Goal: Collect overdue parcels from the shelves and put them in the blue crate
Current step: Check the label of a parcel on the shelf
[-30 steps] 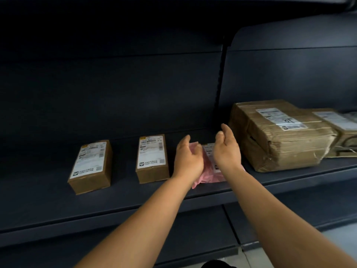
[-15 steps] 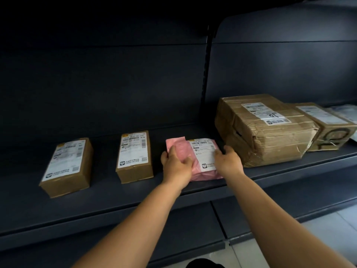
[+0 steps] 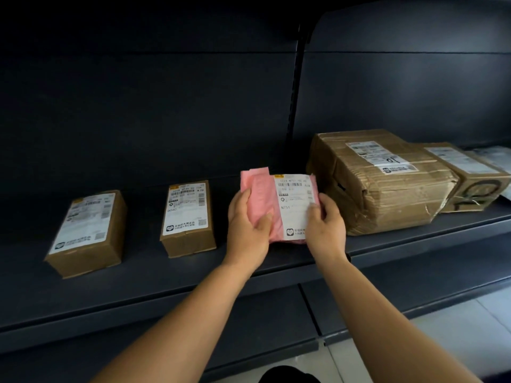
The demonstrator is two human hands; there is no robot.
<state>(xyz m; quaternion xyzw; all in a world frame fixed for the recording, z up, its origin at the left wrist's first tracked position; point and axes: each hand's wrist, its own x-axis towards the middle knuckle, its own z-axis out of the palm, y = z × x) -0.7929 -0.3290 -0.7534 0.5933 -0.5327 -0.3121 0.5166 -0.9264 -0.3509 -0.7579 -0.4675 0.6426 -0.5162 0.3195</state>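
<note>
At the far left of the dark shelf [image 3: 138,277] lies a small brown box [image 3: 87,233] with a white label covering its top face. Just to its right, apart from it, lies a second small box [image 3: 188,218] of about the same size, label up, with "K7D" printed near its top right corner.

Next comes the left hand [image 3: 247,230]. Its thumb lies across the front of a pink parcel [image 3: 265,197], and its fingers curl behind the parcel's left edge, so it grips the soft bag. The pink parcel is tilted up toward the camera, its lower edge near the shelf surface; whether it touches the shelf cannot be told, since the hands hide that edge. A white shipping label [image 3: 294,205] covers the parcel's right half, reading "N751" on its left side.

The right hand [image 3: 326,225] holds the parcel's right edge, thumb pressed on the label and fingers curled behind.

Just beside that hand sits a large crumpled cardboard box [image 3: 387,189], wrapped in tape, with 2 white labels on top. Touching its right side is a smaller carton [image 3: 470,181] with black markings on its front face. At the far right edge a pale package [image 3: 495,157] is partly cut off.
</note>
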